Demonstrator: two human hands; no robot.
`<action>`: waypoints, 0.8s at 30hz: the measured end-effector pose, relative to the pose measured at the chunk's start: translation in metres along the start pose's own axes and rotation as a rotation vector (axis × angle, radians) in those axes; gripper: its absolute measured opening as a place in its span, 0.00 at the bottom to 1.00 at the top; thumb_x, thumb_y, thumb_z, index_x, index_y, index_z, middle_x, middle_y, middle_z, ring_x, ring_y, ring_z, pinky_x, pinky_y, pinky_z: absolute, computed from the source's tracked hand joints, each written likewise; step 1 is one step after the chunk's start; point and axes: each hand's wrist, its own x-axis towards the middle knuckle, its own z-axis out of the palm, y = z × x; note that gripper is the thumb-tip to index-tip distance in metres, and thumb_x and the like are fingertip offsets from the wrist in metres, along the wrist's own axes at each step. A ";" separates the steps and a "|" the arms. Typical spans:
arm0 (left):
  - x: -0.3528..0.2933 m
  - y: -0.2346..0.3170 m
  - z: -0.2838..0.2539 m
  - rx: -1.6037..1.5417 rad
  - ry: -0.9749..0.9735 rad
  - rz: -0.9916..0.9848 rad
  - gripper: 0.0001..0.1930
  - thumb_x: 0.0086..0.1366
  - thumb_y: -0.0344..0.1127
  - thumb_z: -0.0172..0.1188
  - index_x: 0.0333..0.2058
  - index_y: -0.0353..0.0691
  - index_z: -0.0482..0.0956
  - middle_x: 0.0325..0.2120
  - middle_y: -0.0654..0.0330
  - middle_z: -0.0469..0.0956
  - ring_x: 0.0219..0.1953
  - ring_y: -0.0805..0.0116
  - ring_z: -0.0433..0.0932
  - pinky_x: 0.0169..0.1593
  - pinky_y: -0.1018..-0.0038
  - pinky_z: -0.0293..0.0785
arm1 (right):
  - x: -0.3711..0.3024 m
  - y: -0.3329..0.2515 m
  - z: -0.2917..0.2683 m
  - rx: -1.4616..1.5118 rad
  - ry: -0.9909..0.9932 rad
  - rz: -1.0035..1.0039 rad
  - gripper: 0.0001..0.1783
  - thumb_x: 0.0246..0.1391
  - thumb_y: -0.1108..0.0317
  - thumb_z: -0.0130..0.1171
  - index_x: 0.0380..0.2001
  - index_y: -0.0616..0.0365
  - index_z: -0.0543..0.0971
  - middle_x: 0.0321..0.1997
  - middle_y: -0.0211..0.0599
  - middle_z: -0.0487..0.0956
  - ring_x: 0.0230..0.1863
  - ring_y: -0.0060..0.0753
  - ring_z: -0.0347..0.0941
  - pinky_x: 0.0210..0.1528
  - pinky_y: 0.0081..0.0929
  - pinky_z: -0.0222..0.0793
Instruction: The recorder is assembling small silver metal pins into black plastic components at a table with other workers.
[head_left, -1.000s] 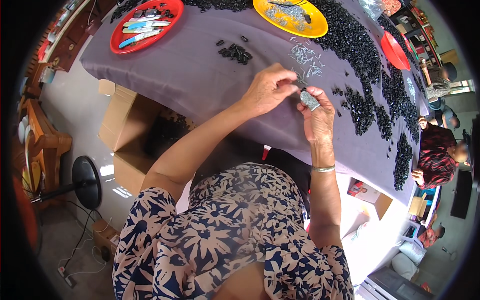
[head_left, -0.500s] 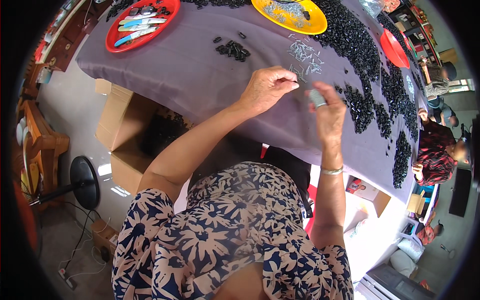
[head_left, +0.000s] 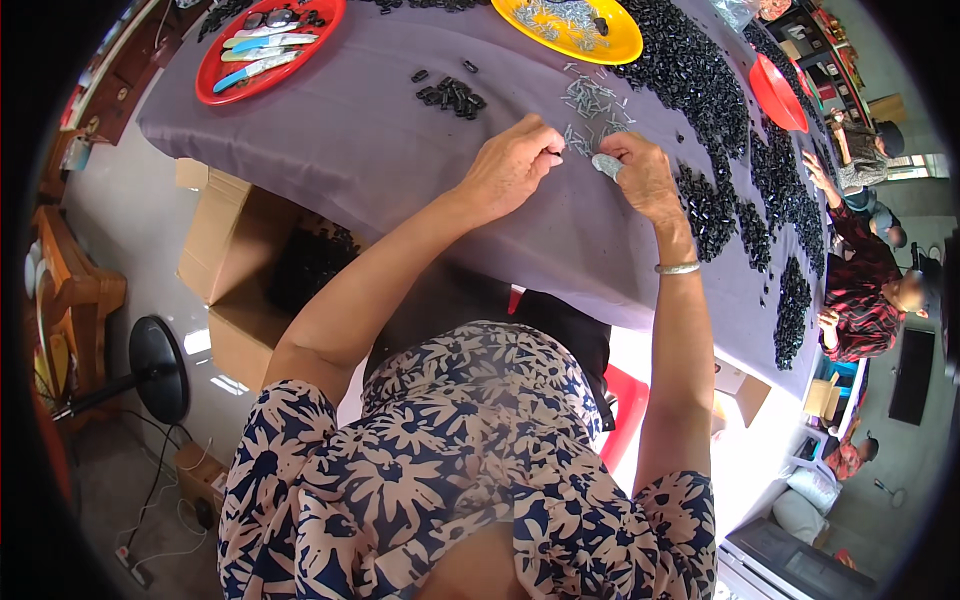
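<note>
Left hand (head_left: 512, 167): I'm pinching, apparently, a small dark bit (head_left: 556, 154). Right hand (head_left: 645, 178): curling by thin silvery slivers (head_left: 590, 97), grasp unclear. Small glossy black-cylinder pile (head_left: 453, 97): lying apart, seemingly done; larger black heap (head_left: 702, 88): waiting.

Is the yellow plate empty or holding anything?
Holding things: small pale pieces lie scattered across the yellow plate, with a dark piece toward its right side. Its far edge is cut off.

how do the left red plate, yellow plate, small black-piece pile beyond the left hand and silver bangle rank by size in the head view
1. Red plate and yellow plate: cut by the top edge, so unranked
2. Small black-piece pile
3. Silver bangle
</note>
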 end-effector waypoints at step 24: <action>-0.003 0.012 0.002 -0.204 -0.129 -0.173 0.06 0.54 0.28 0.64 0.32 0.37 0.79 0.25 0.57 0.78 0.26 0.62 0.78 0.33 0.69 0.73 | -0.030 -0.015 -0.009 0.558 -0.071 0.064 0.06 0.54 0.79 0.60 0.36 0.60 0.79 0.30 0.21 0.77 0.33 0.11 0.69 0.36 0.11 0.64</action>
